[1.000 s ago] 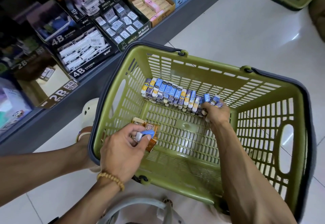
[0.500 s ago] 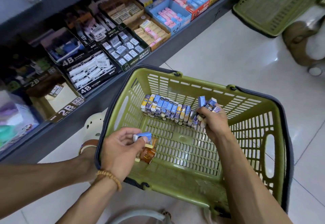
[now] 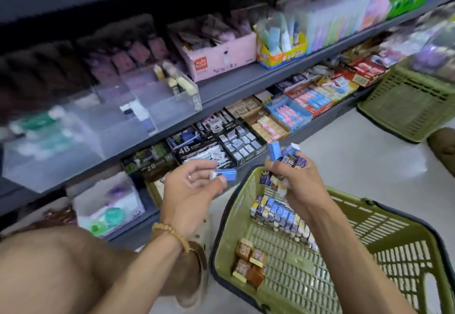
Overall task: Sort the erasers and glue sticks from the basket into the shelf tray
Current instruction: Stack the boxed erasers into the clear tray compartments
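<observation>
Pinching 1 small blue-sleeved eraser (image 3: 223, 174) at frame centre, the left hand (image 3: 189, 190) hovers above the floor beside the olive-green plastic basket (image 3: 384, 217). Just right of it, the right hand (image 3: 295, 183) clutches a bunch of blue and purple erasers (image 3: 285, 156) over the basket's near rim. A row of boxed erasers (image 3: 278, 215) and brown wrapped blocks (image 3: 248, 262) lie inside. Clear plastic shelf trays (image 3: 157, 106) sit upper left, blurred.

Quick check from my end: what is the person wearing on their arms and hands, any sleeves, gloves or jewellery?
Both forearms are bare in the head view: no sleeves and no gloves show. The left hand has a bracelet of round tan beads at the wrist and what looks like a thin ring on one finger. The right hand and its wrist carry nothing that I can see.
</observation>
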`<control>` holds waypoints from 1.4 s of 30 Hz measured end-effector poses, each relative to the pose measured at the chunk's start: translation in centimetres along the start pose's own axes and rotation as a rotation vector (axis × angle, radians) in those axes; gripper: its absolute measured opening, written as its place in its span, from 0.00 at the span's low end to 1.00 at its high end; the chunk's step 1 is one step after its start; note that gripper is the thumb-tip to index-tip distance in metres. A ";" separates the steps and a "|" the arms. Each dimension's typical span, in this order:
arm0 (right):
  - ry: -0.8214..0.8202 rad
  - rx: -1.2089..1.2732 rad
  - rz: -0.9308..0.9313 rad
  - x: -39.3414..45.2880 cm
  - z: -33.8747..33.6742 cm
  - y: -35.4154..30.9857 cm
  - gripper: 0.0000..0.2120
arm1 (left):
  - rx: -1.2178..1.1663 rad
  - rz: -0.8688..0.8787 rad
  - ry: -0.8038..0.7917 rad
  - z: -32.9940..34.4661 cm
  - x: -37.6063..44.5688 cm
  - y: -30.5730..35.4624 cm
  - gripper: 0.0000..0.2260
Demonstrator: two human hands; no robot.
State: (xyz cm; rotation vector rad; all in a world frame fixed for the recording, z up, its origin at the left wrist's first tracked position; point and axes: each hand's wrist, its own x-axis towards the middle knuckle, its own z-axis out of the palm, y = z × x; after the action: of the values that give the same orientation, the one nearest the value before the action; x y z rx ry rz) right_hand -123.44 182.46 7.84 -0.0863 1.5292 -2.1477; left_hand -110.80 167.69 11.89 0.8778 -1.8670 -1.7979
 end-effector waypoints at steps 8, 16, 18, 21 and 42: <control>-0.135 -0.094 -0.054 1.2 9.0 -4.1 0.10 | 0.027 0.165 0.105 -7.0 3.6 6.9 0.12; -0.248 -0.146 -0.076 2.5 15.8 -6.2 0.10 | 0.562 0.356 0.225 -15.1 10.6 10.3 0.08; -0.282 -0.175 -0.077 2.6 16.7 -6.3 0.09 | 0.757 0.344 0.215 -15.6 12.1 10.2 0.09; -0.304 -0.180 -0.067 2.9 17.5 -6.5 0.09 | 0.931 0.308 0.106 -15.5 13.9 9.9 0.09; -0.267 -0.236 -0.042 3.2 18.6 -5.8 0.10 | 0.989 0.433 0.059 -13.7 14.8 10.2 0.05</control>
State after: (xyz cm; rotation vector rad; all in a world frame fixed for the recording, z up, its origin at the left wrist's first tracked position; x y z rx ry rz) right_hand -122.20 166.34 19.18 -0.4691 1.6225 -1.8877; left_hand -113.90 147.36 21.19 0.6921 -2.6478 -0.5290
